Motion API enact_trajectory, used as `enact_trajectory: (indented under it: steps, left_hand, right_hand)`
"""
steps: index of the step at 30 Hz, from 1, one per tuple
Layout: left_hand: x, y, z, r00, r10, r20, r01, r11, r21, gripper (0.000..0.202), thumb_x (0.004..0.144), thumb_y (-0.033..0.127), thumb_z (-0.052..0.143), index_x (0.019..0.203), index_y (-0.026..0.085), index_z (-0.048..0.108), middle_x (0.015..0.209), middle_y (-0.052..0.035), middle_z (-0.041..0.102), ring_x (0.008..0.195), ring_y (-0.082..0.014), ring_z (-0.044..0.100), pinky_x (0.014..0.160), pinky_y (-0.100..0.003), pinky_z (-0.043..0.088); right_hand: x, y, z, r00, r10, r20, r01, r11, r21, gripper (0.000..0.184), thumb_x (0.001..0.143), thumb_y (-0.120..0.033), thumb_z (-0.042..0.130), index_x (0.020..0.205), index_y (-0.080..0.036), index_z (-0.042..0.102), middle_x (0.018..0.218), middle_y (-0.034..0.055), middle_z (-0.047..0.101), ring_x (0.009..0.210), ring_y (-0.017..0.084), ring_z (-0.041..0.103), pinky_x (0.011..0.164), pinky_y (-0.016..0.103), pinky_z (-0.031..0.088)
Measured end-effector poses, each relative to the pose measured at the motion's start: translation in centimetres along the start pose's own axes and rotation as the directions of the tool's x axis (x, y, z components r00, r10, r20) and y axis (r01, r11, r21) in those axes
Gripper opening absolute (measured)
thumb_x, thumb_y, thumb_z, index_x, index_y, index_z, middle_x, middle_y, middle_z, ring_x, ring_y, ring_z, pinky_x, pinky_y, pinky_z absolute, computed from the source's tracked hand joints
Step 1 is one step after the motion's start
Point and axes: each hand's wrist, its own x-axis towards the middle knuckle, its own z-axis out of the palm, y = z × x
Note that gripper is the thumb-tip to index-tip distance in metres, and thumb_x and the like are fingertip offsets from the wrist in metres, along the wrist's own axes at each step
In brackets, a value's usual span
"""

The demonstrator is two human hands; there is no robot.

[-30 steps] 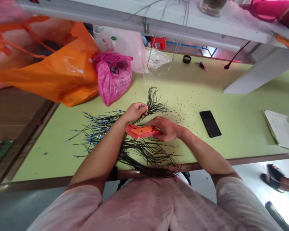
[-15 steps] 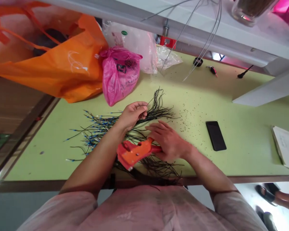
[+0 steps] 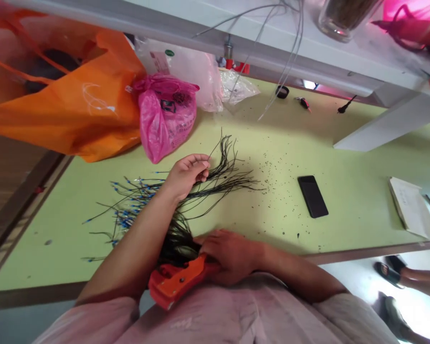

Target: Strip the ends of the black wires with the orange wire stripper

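Black wires [image 3: 215, 179] with blue ends spread out on a green table [image 3: 344, 210]. The left hand [image 3: 185, 177] curls shut and pinches the wires. The right hand [image 3: 229, 255] grips a red-orange wire stripper [image 3: 175, 282] tight, just below the wires, against the person's shirt [image 3: 200, 320]. A black phone [image 3: 312, 196] lies to the right of the wires.

Phone [image 3: 312, 196] right of the wires [image 3: 226, 180]

orange crimper [image 3: 175, 282] drawn back, against the shirt [image 3: 215, 320]
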Motion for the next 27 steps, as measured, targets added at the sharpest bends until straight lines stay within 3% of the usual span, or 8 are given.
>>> enact_trajectory:
  steps: [7, 9, 12, 16, 19, 21, 24, 27]
  left_hand:
    - [-0.9, -0.9, 2.2, 0.968, -0.098, 0.233, 0.043, 0.972, 0.230, 0.037, 0.072, 0.039, 0.084, 0.100, 0.017, 0.072, 0.059, 0.0065, 0.057, 0.047, -0.0092, 0.047, 0.047, -0.022, 0.039]
    - [-1.5, -1.7, 2.4, 0.904, -0.205, 0.376, 0.052, 0.924, 0.380, 0.033, 0.075, 0.041, 0.080, 0.097, 0.017, 0.073, 0.059, 0.0054, 0.057, 0.046, -0.0103, 0.046, 0.045, -0.023, 0.037]
    - [-2.4, -3.5, 2.6, 0.788, -0.278, 0.550, -0.124, 0.802, 0.584, 0.023, 0.081, 0.039, 0.070, 0.093, 0.020, 0.075, 0.060, 0.0023, 0.062, 0.048, -0.0145, 0.053, 0.048, -0.026, 0.042]
    - [-2.3, -5.4, 2.5, 0.859, -0.061, 0.508, -0.338, 0.679, 0.652, 0.021, 0.086, 0.039, 0.061, 0.092, 0.022, 0.072, 0.077, -0.0019, 0.073, 0.068, -0.0201, 0.066, 0.064, -0.031, 0.052]
    - [-0.9, -5.7, 2.2, 0.906, 0.062, 0.418, -0.363, 0.622, 0.694, 0.030, 0.090, 0.046, 0.059, 0.101, 0.021, 0.071, 0.098, -0.0085, 0.079, 0.089, -0.0253, 0.071, 0.082, -0.036, 0.055]
    - [0.3, -5.6, 2.0, 0.921, 0.104, 0.376, -0.359, 0.601, 0.714, 0.035, 0.091, 0.048, 0.057, 0.105, 0.020, 0.071, 0.110, -0.0127, 0.080, 0.100, -0.0282, 0.072, 0.091, -0.040, 0.055]
    - [1.8, -5.3, 1.9, 0.940, 0.124, 0.317, -0.325, 0.597, 0.733, 0.036, 0.090, 0.050, 0.055, 0.105, 0.021, 0.071, 0.107, -0.0140, 0.081, 0.096, -0.0295, 0.072, 0.089, -0.042, 0.055]
    - [2.5, -4.8, 2.2, 0.948, 0.118, 0.294, -0.303, 0.613, 0.729, 0.031, 0.086, 0.050, 0.061, 0.098, 0.023, 0.070, 0.096, -0.0109, 0.081, 0.087, -0.0286, 0.072, 0.083, -0.040, 0.055]
  right_hand:
    - [-3.8, 1.8, -5.9, 0.982, 0.187, -0.035, -0.167, 0.938, 0.304, 0.040, 0.101, -0.045, 0.073, 0.132, -0.019, 0.071, 0.127, 0.0114, 0.079, 0.113, 0.026, 0.073, 0.102, 0.038, 0.056]
    - [-6.2, 2.5, -8.0, 0.959, 0.283, -0.012, -0.255, 0.883, 0.394, 0.038, 0.104, -0.046, 0.070, 0.130, -0.019, 0.072, 0.116, 0.0078, 0.080, 0.101, 0.023, 0.074, 0.093, 0.035, 0.058]
    - [-8.5, 3.2, -9.5, 0.950, 0.306, -0.065, -0.235, 0.836, 0.496, 0.032, 0.106, -0.044, 0.065, 0.122, -0.017, 0.071, 0.119, 0.0092, 0.078, 0.105, 0.024, 0.072, 0.094, 0.036, 0.058]
    - [-7.5, 3.1, -8.1, 0.958, 0.225, -0.179, -0.131, 0.896, 0.424, 0.020, 0.104, -0.038, 0.065, 0.105, -0.018, 0.066, 0.114, 0.0089, 0.074, 0.097, 0.022, 0.069, 0.090, 0.035, 0.057]
    - [-5.4, 2.5, -5.7, 0.984, 0.128, -0.121, -0.086, 0.950, 0.300, 0.026, 0.102, -0.040, 0.068, 0.112, -0.016, 0.067, 0.111, 0.0108, 0.075, 0.095, 0.024, 0.070, 0.090, 0.037, 0.058]
    - [-4.4, 2.1, -3.9, 0.996, 0.077, -0.046, -0.065, 0.973, 0.222, 0.039, 0.100, -0.042, 0.073, 0.126, -0.013, 0.068, 0.129, 0.0173, 0.076, 0.113, 0.030, 0.073, 0.101, 0.042, 0.057]
    - [-3.9, 1.7, -2.1, 0.999, 0.008, 0.051, -0.014, 0.994, 0.111, 0.050, 0.099, -0.041, 0.076, 0.137, -0.009, 0.068, 0.156, 0.0260, 0.064, 0.140, 0.037, 0.066, 0.119, 0.048, 0.050]
    - [-4.0, 1.6, -2.3, 0.999, -0.013, 0.052, 0.010, 0.998, 0.062, 0.051, 0.098, -0.040, 0.077, 0.138, -0.009, 0.069, 0.154, 0.0264, 0.066, 0.139, 0.037, 0.068, 0.119, 0.047, 0.050]
